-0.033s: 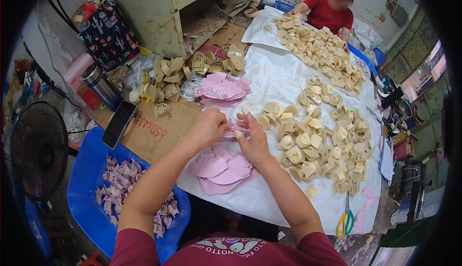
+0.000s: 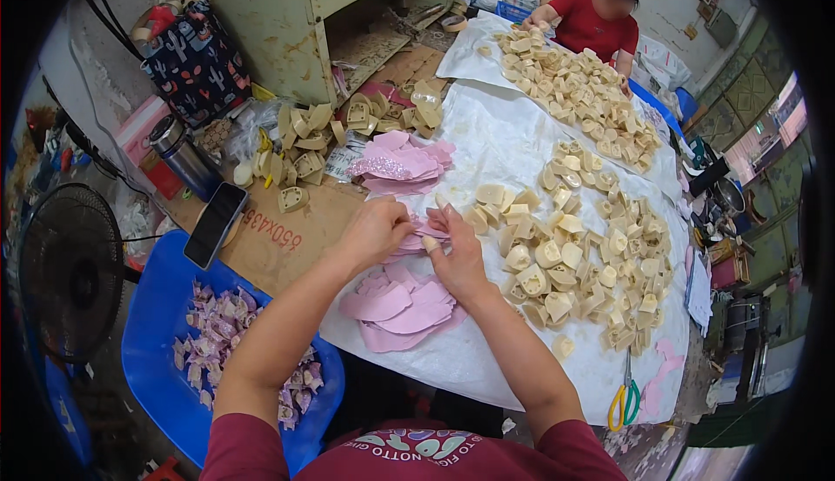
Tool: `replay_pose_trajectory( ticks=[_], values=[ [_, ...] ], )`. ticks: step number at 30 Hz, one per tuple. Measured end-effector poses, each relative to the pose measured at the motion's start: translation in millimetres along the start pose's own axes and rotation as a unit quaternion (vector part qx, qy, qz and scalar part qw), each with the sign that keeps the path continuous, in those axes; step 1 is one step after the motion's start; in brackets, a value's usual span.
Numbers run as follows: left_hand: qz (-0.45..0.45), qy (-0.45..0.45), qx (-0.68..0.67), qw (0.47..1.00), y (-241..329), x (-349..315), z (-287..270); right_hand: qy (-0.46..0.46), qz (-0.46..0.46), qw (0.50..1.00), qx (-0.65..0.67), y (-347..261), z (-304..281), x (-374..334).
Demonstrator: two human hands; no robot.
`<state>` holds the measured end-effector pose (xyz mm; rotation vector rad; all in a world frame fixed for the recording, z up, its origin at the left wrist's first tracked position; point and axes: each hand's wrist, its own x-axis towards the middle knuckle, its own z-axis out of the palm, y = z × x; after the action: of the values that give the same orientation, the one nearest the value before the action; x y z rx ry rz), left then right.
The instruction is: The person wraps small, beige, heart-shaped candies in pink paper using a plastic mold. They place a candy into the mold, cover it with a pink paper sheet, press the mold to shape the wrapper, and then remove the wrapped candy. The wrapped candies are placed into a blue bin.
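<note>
My left hand (image 2: 378,223) and right hand (image 2: 461,259) meet over a small stack of pink pieces (image 2: 412,244), which lies between and under my fingertips. My left fingers are curled inward at its left side; my right thumb, with a pale wrap on it, lies against its right side, the forefinger a little apart. I cannot tell whether either set of fingertips is pinched on a piece or only resting there. Neither hand is clearly nearer, and my fingers hide too much to read the stack's long axis. Just beyond my grip sits a glittery pink pile (image 2: 400,161); just on my body's side of it, a plain pink pile (image 2: 396,305) fans out. To the right of my right hand spread beige moulded pieces (image 2: 570,255), the closest ones just beside my fingers.
</note>
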<state>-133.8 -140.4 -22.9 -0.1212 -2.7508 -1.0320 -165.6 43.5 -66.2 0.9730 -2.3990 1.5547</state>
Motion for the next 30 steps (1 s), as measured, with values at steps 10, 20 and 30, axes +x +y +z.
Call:
replay_pose_trajectory(
  ticks=[10,20,30],
  values=[
    [-0.122,0.012,-0.163,0.979,-16.5,0.5,-1.0,-0.009,-0.111,0.989,-0.096,-0.9,-1.2,8.1],
    [-0.119,0.082,-0.249,0.958,-33.1,-8.2,10.8,-0.019,-0.134,0.987,-0.084,2.4,1.2,11.4],
    [-0.126,0.019,-0.258,0.958,-34.3,-2.3,-3.1,-0.033,-0.161,0.982,-0.094,2.4,-2.6,14.5]
  ],
)
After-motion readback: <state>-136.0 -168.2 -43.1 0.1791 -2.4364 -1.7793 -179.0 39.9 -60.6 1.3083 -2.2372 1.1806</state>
